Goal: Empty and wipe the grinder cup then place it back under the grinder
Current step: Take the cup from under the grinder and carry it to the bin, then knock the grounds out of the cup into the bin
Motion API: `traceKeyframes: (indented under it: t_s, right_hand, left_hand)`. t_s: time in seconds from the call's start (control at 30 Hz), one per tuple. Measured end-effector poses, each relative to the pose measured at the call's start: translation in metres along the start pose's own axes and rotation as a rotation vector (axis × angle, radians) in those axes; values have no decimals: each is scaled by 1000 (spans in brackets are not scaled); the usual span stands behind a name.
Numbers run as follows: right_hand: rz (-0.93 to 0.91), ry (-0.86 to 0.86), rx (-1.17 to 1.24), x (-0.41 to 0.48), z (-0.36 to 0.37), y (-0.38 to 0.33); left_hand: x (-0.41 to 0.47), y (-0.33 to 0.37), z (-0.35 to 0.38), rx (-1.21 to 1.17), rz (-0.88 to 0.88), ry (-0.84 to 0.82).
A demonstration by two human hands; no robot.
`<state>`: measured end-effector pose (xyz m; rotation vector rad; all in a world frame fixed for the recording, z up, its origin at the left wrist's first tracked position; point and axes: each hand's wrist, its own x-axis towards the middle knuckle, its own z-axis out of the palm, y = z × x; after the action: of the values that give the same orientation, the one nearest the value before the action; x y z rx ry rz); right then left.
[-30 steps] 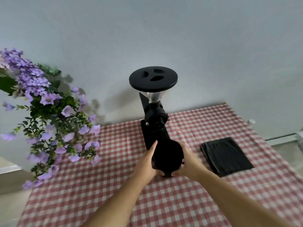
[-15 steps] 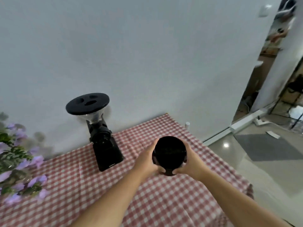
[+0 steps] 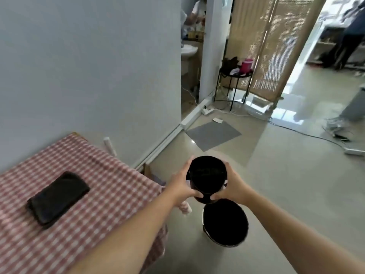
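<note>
- Black grinder cup (image 3: 207, 178) is now off the table (image 3: 110, 175) and out past its right edge, over the floor; half a second ago I held it above the checked cloth with the grinder in view, and the grinder no longer shows.
- Head view: my left hand (image 3: 180, 185) and right hand (image 3: 233, 187) each wrap one side of the cup, fingers curled against its wall, thumbs nearly meeting on the near side. Its mouth tips toward me.
- Just below the cup on the floor stands a dark bin (image 3: 225, 222), its opening facing up.
- A folded black cloth (image 3: 59, 196) lies on the table, well apart from my hands.
- Bare floor (image 3: 286, 184) stretches right of the bin; the table corner sits close beside my left forearm.
</note>
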<state>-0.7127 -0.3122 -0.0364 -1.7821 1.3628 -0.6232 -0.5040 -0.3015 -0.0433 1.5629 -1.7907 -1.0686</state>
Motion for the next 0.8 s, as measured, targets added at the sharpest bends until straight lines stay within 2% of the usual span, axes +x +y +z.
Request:
traceKeyframes:
  t_s: [0.13,0.3,0.43,0.6,0.8]
  right_hand:
    - [184,-14,93,-11,-21,62]
    - [437,-40,213,-5,-22,141]
    - [595,-69,300,12,-2,213]
    - [751,-77,381,34,32,297]
    - [873,70,575,48,74,366]
  left_hand:
    - [33,-5,59,-80,-82,-108]
    - [73,-44,123,-253,-214,-239]
    - [110,-93,176,-318,-306,-365]
    - [148,-155,234,-376,-433,-444]
    - [173,-210,290,-410,-593,-458]
